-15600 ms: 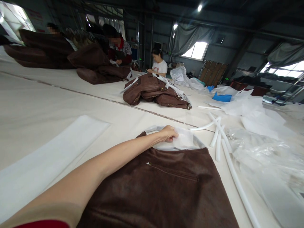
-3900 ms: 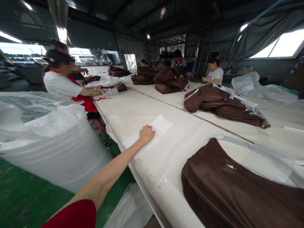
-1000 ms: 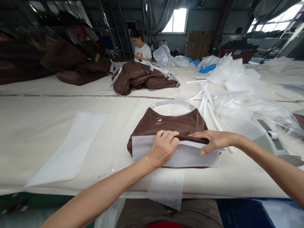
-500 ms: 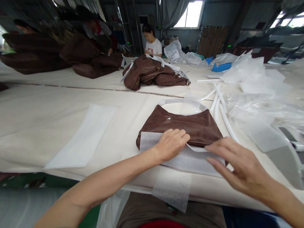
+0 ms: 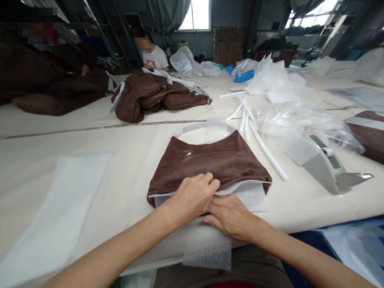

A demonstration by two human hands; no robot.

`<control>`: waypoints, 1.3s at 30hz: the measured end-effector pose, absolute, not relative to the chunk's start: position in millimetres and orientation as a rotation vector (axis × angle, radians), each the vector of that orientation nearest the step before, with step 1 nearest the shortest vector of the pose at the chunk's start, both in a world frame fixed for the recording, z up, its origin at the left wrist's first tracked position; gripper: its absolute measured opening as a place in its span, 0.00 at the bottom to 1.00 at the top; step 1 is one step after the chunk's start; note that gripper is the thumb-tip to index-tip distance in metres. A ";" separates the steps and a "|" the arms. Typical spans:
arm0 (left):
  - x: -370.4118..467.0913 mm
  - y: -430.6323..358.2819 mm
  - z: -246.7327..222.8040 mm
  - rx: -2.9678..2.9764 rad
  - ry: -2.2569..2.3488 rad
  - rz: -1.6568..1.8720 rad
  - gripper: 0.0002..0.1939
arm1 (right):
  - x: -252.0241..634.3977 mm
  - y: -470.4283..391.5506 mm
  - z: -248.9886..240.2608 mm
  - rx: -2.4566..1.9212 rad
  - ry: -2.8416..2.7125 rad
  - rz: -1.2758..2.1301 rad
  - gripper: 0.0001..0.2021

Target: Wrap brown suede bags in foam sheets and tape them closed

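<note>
A brown leather handbag [image 5: 207,160] lies flat in front of me, its zip pocket facing up and its strap [image 5: 192,129] wrapped in white material. A thin white packing sheet [image 5: 250,194] runs along the bag's near edge. My left hand [image 5: 195,192] is closed on the sheet's upper edge at the middle of the bag. Just below it, my right hand [image 5: 232,216] lies flat against the sheet with its thumb apart. Its fingertips are hidden beneath my left hand. A small translucent foam piece [image 5: 208,250] hangs over the table edge by my lap.
A tape dispenser [image 5: 330,168] stands at right near clear plastic [image 5: 294,120] and white foam tubes [image 5: 267,154]. Another white sheet [image 5: 66,200] lies at left. Beyond are a brown bag heap [image 5: 156,96], crumpled white paper [image 5: 273,82] and a co-worker [image 5: 153,58].
My view has turned right. My right hand has moved left from the sheet's right part to beneath my left hand. The sheet's edge now stands raised along the bag.
</note>
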State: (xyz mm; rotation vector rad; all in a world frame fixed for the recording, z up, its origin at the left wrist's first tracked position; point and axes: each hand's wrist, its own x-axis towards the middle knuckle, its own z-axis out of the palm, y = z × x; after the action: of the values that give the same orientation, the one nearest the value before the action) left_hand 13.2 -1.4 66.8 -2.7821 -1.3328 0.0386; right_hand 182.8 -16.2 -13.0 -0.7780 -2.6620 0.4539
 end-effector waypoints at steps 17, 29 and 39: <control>-27.3 11.5 11.0 -3.150 -0.935 -0.503 0.16 | 287.7 -25.9 0.9 -1.408 -2.458 0.575 0.19; -27.2 12.4 6.8 -3.118 -0.998 -0.711 0.22 | 315.8 -23.3 -10.6 -1.330 -2.020 0.129 0.06; -26.4 14.3 2.4 -3.093 -1.144 -0.776 0.27 | 335.7 88.0 10.3 -1.734 -1.732 0.130 0.16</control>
State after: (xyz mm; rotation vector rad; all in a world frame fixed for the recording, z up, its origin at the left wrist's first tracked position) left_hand -26.4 14.3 2.4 -3.0933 -1.1443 -0.7755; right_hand 335.7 88.0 10.3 -1.7342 -1.7317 0.1304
